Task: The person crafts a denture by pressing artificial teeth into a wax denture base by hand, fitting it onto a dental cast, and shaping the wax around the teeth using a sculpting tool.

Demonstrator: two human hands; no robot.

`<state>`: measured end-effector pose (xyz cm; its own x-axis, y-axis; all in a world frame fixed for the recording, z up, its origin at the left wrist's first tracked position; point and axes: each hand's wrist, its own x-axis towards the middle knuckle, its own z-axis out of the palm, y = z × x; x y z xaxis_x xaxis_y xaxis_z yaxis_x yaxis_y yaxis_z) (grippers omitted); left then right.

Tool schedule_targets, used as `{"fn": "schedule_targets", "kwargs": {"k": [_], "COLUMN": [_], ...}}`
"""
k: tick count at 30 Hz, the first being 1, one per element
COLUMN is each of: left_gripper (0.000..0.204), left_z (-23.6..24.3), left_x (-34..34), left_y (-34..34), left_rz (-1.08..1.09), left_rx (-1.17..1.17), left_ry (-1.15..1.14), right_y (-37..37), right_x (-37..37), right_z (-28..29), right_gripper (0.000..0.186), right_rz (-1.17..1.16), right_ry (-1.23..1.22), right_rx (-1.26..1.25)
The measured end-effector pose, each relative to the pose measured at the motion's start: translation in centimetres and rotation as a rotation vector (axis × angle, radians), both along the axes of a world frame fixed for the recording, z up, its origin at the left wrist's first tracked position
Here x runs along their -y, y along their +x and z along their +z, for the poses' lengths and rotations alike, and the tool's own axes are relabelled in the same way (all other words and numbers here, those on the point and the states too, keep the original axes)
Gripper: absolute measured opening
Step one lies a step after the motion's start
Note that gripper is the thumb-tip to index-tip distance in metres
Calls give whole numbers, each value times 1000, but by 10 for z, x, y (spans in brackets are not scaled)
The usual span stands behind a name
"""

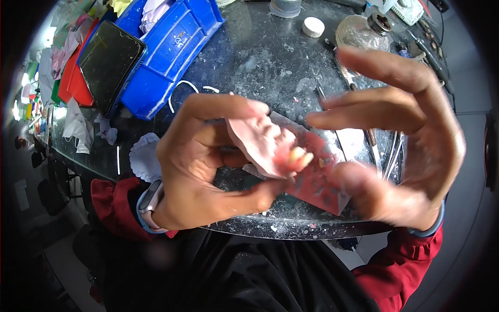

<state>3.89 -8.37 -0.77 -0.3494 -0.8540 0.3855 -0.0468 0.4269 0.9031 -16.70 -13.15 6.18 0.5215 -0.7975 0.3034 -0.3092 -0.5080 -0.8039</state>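
Observation:
My left hand (pixel 195 161) grips a pale pink dental cast (pixel 254 138) between thumb and fingers, above the near part of the bench. Red-pink wax and a few yellowish artificial teeth (pixel 299 157) sit on the cast's right end. To its right my right hand (pixel 405 135) is raised with thumb and fingers spread apart, blurred by motion and holding nothing. Beneath the hands lies a clear sheet (pixel 332 200) marked with red-pink wax bits. Several slim metal hand tools (pixel 373 145) rest on the bench beside and partly behind my right hand.
Blue plastic bins (pixel 174 52) and a dark tablet-like panel (pixel 110 65) stand at the left. A scalloped pale dish (pixel 144 156) is beside my left wrist. At the back are a white cap (pixel 313 27) and a glass jar (pixel 358 34). Debris specks the dark bench (pixel 249 62).

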Motion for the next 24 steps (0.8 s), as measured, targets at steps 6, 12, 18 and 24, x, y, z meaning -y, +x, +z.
{"fn": "schedule_targets", "kwargs": {"k": [6,12,18,24], "left_gripper": [70,76,75,80], "left_z": [14,16,22,17], "left_x": [2,3,5,2], "left_y": [1,2,4,2], "left_rz": [177,179,4,-109], "left_rx": [-119,-205,-357,-278], "left_ry": [261,400,679,599], "right_y": [-20,-14,-13,-16], "right_x": [-1,-4,1,6], "right_z": [-6,-18,-20,-7], "right_gripper": [13,19,18,20], "right_rz": [193,264,311,321], "right_ry": [-116,-174,-201,-195], "right_rx": [-587,-733,-703,-536]}}
